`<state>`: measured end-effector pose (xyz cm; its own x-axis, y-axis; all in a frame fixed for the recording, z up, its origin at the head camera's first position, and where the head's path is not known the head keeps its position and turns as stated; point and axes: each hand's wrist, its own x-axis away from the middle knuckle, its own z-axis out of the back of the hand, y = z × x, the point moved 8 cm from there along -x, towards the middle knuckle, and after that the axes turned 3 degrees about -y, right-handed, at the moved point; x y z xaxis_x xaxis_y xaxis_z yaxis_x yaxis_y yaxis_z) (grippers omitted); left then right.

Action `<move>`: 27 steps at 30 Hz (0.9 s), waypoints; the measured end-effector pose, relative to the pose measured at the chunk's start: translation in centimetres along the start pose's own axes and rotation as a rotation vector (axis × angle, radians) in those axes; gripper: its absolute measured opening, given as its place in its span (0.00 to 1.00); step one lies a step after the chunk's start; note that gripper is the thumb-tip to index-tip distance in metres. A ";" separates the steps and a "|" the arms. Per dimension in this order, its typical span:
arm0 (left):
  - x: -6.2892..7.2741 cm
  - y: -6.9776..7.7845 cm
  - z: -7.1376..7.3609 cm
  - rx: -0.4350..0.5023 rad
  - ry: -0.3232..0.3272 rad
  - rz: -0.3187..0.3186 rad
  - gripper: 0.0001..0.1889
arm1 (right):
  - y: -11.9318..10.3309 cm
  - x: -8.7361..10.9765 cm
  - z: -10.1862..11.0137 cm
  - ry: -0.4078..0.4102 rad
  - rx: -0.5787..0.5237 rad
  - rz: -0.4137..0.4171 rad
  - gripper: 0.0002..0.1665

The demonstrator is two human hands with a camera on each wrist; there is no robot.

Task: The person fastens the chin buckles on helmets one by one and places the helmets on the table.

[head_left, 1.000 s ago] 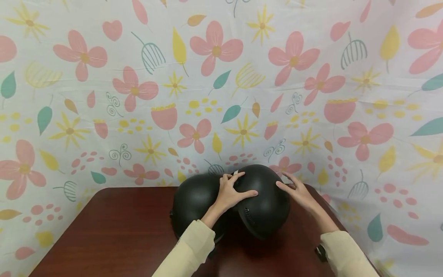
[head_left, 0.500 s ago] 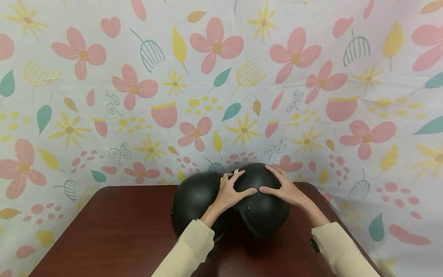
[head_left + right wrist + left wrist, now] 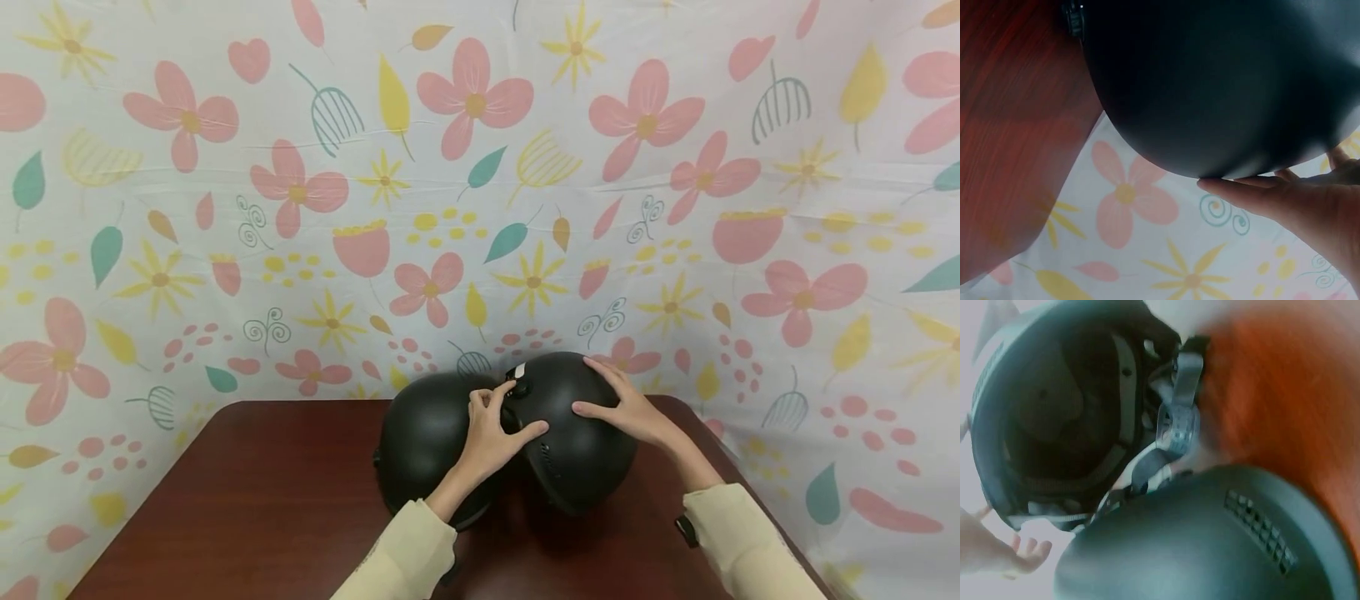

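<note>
My right hand (image 3: 636, 414) is spread, thumb and fingers apart, against the shell of a smooth black dome-shaped helmet with a slotted vent (image 3: 588, 450), which sits tilted between my two hands. My left hand (image 3: 486, 435) has its thumb well apart from its forefinger at that helmet's near-left edge; I cannot tell how firmly it presses. A small white tag (image 3: 518, 372) lies just beyond my left forefinger. A second smooth black rounded helmet (image 3: 423, 442) rests just left of my left hand. Both sit on a dark red-brown wooden table (image 3: 262, 500) beneath my grip; a white flower-printed cloth (image 3: 480, 192) hangs beyond my fingers.
</note>
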<state>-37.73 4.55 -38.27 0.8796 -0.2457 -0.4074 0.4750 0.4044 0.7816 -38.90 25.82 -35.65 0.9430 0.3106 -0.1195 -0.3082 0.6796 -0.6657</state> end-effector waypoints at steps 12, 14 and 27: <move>2.1 -0.6 -1.9 0.154 -0.078 0.088 0.45 | -0.1 0.2 -0.1 -0.016 -0.083 0.000 0.52; 2.3 -0.7 -2.1 0.171 -0.102 0.094 0.46 | -0.1 0.2 0.0 -0.021 -0.094 -0.009 0.52; 2.8 -0.5 -3.2 0.304 -0.224 0.034 0.49 | 0.6 0.5 0.4 -0.011 -0.167 -0.066 0.52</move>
<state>-35.42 6.46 -41.32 0.8511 -0.4367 -0.2916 0.3862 0.1442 0.9111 -38.65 26.64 -35.80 0.9587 0.2771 -0.0640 -0.2198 0.5789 -0.7852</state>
